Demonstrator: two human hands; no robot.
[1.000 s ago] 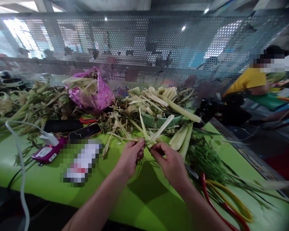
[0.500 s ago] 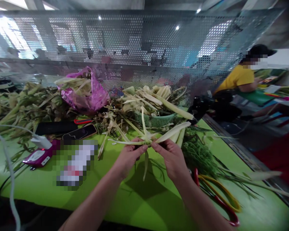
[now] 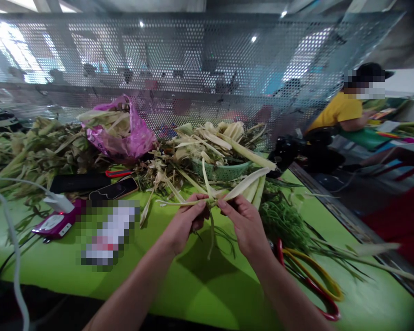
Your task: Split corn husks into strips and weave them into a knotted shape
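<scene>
Pale corn husk strips (image 3: 247,182) meet at a small knot between my two hands, held above the green table (image 3: 193,299). My left hand (image 3: 189,218) pinches the left side of the knot, its fingers curled around a thin strip. On the other side my right hand (image 3: 243,220) pinches the wide strip close to the knot. One strip stands upright and another hangs down below the hands. Just right of my right hand lies a heap of thin green strands (image 3: 284,223), with red and yellow handled scissors (image 3: 313,280) nearer to me.
Behind the hands, a green basket (image 3: 222,171) overflows with husks beside a pink plastic bag (image 3: 138,133). Phones (image 3: 114,189) and a purple device (image 3: 60,223) with a white cable lie left. A perforated metal screen (image 3: 200,55) stands behind; a person in yellow (image 3: 341,110) sits at right.
My left fingers have shifted and curled more at the knot. The wide strip on the right has tilted slightly upward, and the hanging strip has swung a little to the right.
</scene>
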